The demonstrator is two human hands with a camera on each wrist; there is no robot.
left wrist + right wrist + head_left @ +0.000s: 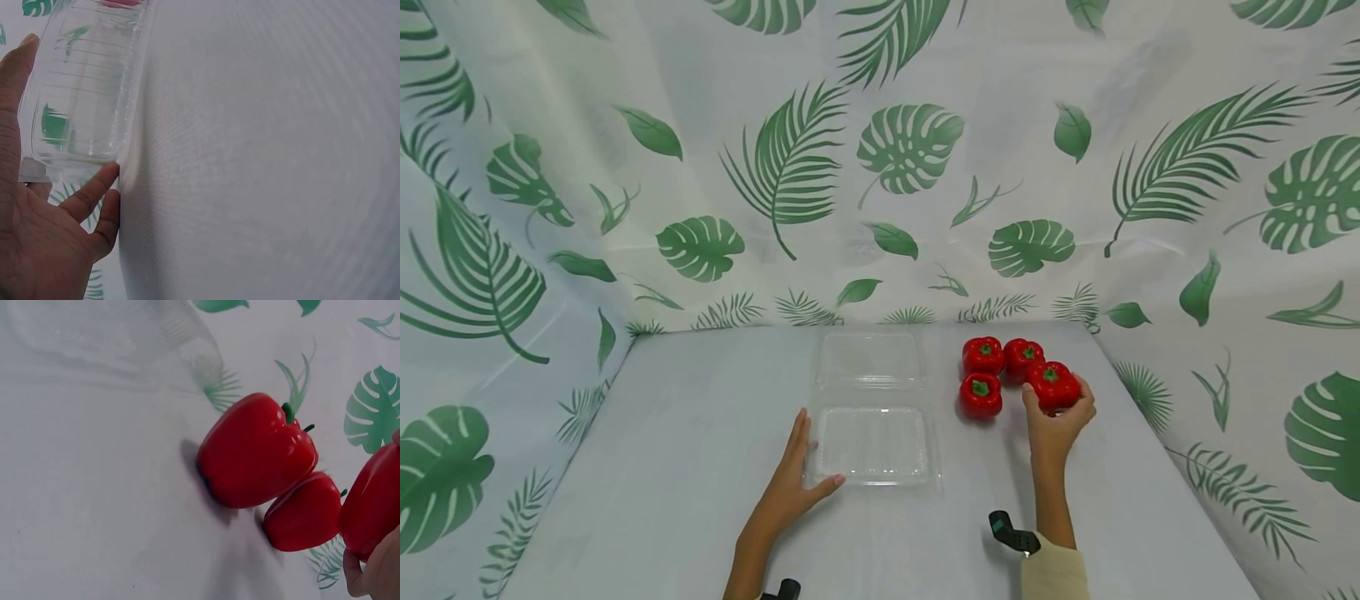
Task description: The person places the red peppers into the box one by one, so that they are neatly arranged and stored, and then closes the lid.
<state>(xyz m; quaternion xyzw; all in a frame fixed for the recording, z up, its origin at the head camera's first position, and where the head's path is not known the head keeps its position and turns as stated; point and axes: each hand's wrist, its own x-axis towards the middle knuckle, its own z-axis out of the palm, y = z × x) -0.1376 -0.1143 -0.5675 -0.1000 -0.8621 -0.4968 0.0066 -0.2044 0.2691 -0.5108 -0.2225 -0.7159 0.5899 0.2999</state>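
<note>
A clear plastic clamshell box (872, 446) lies with its lid (868, 358) folded back on the table. My left hand (793, 487) is at the box's left side, fingers straight and thumb at the front corner; the left wrist view shows fingertips right at the rim of the box (87, 94). On the right, my right hand (1060, 425) grips a red bell pepper (1052, 385) between thumb and fingers. That pepper (375, 500) appears at the right edge of the right wrist view, partly cut off. Beside it stand three more red bell peppers (981, 396) with green stems.
The pale table (700, 433) carries the box in the middle and the peppers at right. A white cloth with green leaf prints (925, 250) hangs behind and along both sides. A black wrist camera (1013, 533) sits by the right sleeve (1054, 573).
</note>
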